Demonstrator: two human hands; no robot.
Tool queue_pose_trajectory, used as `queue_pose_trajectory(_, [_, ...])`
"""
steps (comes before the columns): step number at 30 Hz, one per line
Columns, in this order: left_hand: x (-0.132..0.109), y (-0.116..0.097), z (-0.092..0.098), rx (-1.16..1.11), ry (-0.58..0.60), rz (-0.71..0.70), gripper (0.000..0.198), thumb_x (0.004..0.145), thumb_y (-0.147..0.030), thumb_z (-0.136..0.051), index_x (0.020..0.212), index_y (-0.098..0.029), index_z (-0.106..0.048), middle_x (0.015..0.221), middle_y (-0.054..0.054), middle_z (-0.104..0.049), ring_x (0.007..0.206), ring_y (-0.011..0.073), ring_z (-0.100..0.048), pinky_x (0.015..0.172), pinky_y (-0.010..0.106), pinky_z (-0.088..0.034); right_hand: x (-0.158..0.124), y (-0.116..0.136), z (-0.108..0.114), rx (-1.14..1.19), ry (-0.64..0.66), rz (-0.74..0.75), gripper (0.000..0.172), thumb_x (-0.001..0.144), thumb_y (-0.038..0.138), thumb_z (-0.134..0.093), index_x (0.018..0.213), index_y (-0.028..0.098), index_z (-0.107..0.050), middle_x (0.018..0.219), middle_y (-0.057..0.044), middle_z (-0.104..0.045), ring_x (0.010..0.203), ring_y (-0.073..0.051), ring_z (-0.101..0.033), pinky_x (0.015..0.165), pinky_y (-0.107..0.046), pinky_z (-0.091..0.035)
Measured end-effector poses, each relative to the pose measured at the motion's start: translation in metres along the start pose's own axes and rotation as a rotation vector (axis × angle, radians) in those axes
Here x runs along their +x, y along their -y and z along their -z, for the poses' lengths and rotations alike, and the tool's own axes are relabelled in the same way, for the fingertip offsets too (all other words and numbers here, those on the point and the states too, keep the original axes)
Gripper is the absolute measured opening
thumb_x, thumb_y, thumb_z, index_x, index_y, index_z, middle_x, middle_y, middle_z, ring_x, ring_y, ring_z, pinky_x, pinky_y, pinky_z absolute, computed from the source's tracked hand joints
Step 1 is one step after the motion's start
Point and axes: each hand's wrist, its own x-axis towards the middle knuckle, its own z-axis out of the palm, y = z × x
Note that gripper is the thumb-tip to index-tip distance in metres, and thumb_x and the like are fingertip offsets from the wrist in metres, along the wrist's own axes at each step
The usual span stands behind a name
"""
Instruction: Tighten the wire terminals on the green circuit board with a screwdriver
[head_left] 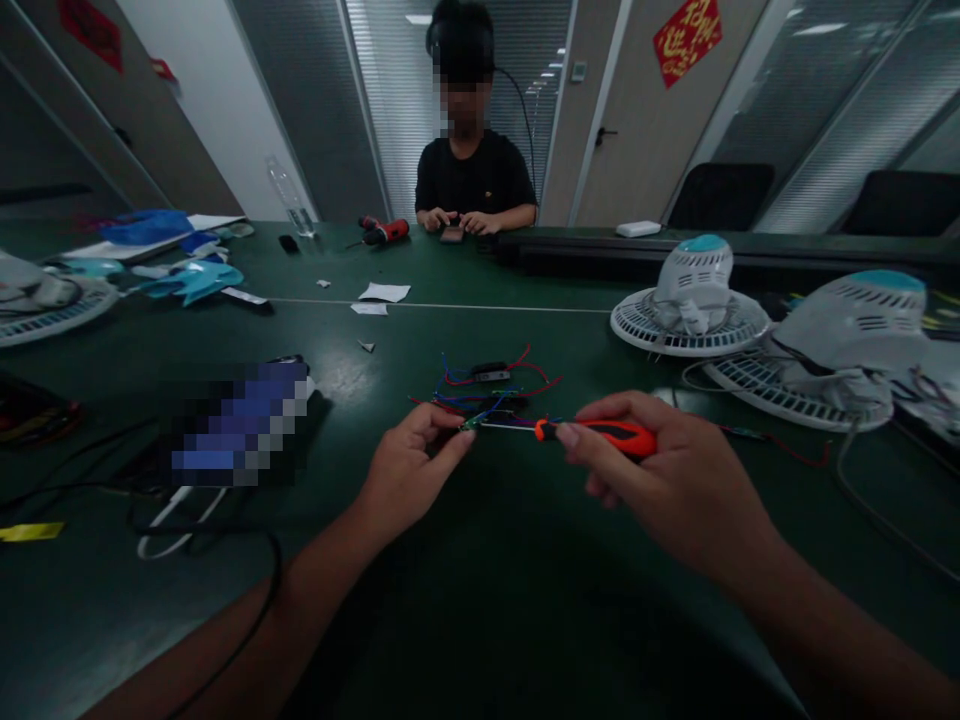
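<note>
My left hand [412, 460] is closed in a pinch on a small green circuit board [472, 424] with red and blue wires [495, 385] trailing from it across the dark green table [480, 580]. My right hand [660, 480] grips a screwdriver with a red-orange handle [607, 436]. Its thin metal shaft points left and the tip meets the small board at my left fingertips. A small black part lies among the wires just behind the board.
Two dismantled white fans [694, 300] [847, 350] lie face down at the right. A blurred blue object [240, 425] and black cables lie at the left. Blue fan blades [191, 280], paper scraps and a red power tool [386, 232] lie further back. A person in black sits opposite.
</note>
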Motion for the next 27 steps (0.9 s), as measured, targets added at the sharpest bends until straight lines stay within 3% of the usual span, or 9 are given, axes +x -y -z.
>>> queue_pose_trajectory(4, [-0.002,-0.009,-0.003,-0.070,-0.057,-0.018,0.013,0.084,-0.028,-0.066,0.087,-0.016,-0.063,0.077,0.005,-0.075,0.072,0.0175,-0.073,0.067,0.029,-0.058,-0.023,-0.014,-0.009,0.218,0.040,-0.225,0.033,0.078,0.051,-0.069,0.090,0.020,-0.064,0.062,-0.001,-0.067,0.051,-0.016,-0.063,0.049,-0.026,-0.049])
queue_pose_trajectory(7, [-0.003,-0.011,-0.004,-0.070,-0.081,-0.051,0.011,0.084,-0.027,-0.065,0.086,-0.016,-0.063,0.076,0.005,-0.075,0.071,0.0179,-0.074,0.065,0.028,-0.059,-0.034,-0.021,-0.017,0.266,0.087,-0.357,0.036,0.079,0.054,-0.066,0.093,0.020,-0.064,0.057,0.002,-0.062,0.046,-0.012,-0.055,0.045,-0.024,-0.043])
queue_pose_trajectory(11, [-0.002,-0.009,-0.004,-0.048,-0.043,-0.039,0.018,0.083,-0.026,-0.066,0.096,-0.015,-0.067,0.084,0.007,-0.078,0.076,0.0187,-0.074,0.069,0.030,-0.060,-0.039,-0.029,-0.023,0.294,0.217,-0.374,0.047,0.082,0.062,-0.058,0.100,0.020,-0.067,0.072,-0.003,-0.066,0.047,-0.010,-0.044,0.042,-0.023,-0.031])
queue_pose_trajectory(14, [-0.002,-0.009,-0.004,-0.029,-0.010,-0.042,0.025,0.084,-0.027,-0.065,0.105,-0.015,-0.069,0.092,0.008,-0.079,0.084,0.0201,-0.076,0.075,0.033,-0.061,-0.043,-0.030,-0.024,0.372,0.285,-0.388,0.051,0.088,0.066,-0.047,0.084,0.020,-0.069,0.076,-0.005,-0.066,0.053,-0.010,-0.043,0.046,-0.024,-0.030])
queue_pose_trajectory(17, [-0.002,-0.009,-0.005,0.007,-0.016,-0.065,0.024,0.083,-0.027,-0.066,0.103,-0.015,-0.072,0.091,0.008,-0.080,0.080,0.0205,-0.076,0.070,0.032,-0.062,-0.045,-0.029,-0.024,0.380,0.347,-0.418,0.056,0.093,0.064,-0.040,0.072,0.020,-0.067,0.064,-0.001,-0.056,0.053,-0.010,-0.042,0.049,-0.024,-0.030])
queue_pose_trajectory(19, [-0.002,-0.009,-0.007,0.022,-0.038,-0.081,0.023,0.083,-0.028,-0.067,0.101,-0.016,-0.073,0.090,0.008,-0.080,0.078,0.0208,-0.077,0.066,0.031,-0.063,-0.046,-0.031,-0.025,0.366,0.392,-0.408,0.053,0.095,0.061,-0.038,0.075,0.020,-0.066,0.056,0.002,-0.049,0.051,-0.011,-0.043,0.050,-0.024,-0.032])
queue_pose_trajectory(24, [-0.004,-0.008,-0.011,0.043,-0.092,-0.133,0.021,0.083,-0.028,-0.068,0.100,-0.017,-0.074,0.091,0.008,-0.080,0.079,0.0220,-0.077,0.066,0.032,-0.065,-0.049,-0.040,-0.031,0.391,0.337,-0.365,0.034,0.091,0.053,-0.051,0.098,0.022,-0.062,0.075,0.000,-0.060,0.057,-0.012,-0.054,0.050,-0.025,-0.041])
queue_pose_trajectory(27, [-0.005,-0.007,-0.011,0.064,-0.097,-0.140,0.021,0.083,-0.028,-0.068,0.100,-0.017,-0.074,0.090,0.008,-0.080,0.079,0.0225,-0.077,0.064,0.032,-0.065,-0.051,-0.040,-0.033,0.358,0.311,-0.382,0.029,0.091,0.051,-0.054,0.097,0.023,-0.058,0.074,0.001,-0.059,0.062,-0.013,-0.055,0.056,-0.025,-0.045])
